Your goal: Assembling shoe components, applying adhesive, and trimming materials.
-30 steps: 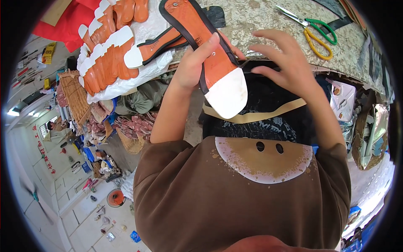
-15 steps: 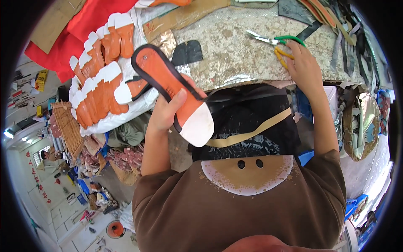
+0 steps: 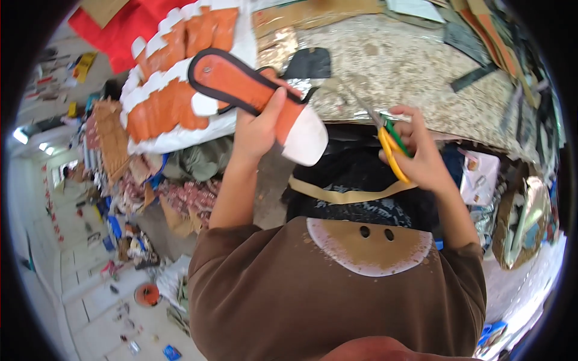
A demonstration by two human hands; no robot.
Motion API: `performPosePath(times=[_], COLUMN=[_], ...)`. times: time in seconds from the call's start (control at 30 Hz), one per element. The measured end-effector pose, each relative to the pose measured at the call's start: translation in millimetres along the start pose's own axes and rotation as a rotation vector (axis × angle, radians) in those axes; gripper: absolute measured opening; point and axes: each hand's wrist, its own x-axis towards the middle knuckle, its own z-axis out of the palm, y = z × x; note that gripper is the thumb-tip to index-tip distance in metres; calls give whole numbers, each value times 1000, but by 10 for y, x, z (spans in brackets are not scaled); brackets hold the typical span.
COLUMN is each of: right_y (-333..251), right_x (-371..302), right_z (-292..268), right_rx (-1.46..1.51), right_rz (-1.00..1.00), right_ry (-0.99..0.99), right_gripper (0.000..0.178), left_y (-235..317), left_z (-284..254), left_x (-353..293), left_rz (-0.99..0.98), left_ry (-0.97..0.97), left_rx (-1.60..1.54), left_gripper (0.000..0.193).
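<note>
My left hand (image 3: 257, 133) is closed around an orange shoe insole (image 3: 253, 84) with a white toe end and black edging along its rim. The insole lies tilted across the fingers, heel up to the left, thumb on its top face. A loose black strip end sticks out near the white part. My right hand (image 3: 418, 150) grips scissors (image 3: 388, 135) with one yellow and one green handle. Their blurred blades point up and left, apart from the insole. Partly covered behind the held insole is another insole piece (image 3: 206, 104).
Many orange-and-white insoles (image 3: 165, 111) lie in rows on white sheeting at the left of the worktable (image 3: 385, 66). A black scrap (image 3: 308, 62) sits near the middle. Dark strips and offcuts (image 3: 475, 75) pile up at the right. Cardboard (image 3: 319, 18) runs along the back.
The scissors have been lifted off the tabletop and brought left and nearer me in my right hand. My left hand and the insole have shifted slightly right. The view has turned somewhat.
</note>
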Motion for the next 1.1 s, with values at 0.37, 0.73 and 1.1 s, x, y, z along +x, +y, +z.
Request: performPosePath(times=[0.37, 0.73, 1.1], right_y=[67, 45, -71], right_x=[172, 137, 280], right_z=[697, 711, -347], right_rx=[-161, -76, -283], right_rz=[7, 41, 80], right_ry=[-198, -281, -78], right_gripper=[79, 65, 56], left_y=[-61, -9, 137], left_z=[77, -128, -515], left_x=[-135, -377, -834], left_rz=[1033, 1083, 116], left_ry=[94, -172, 312], left_rx=[949, 1084, 152], left_gripper=[30, 28, 15])
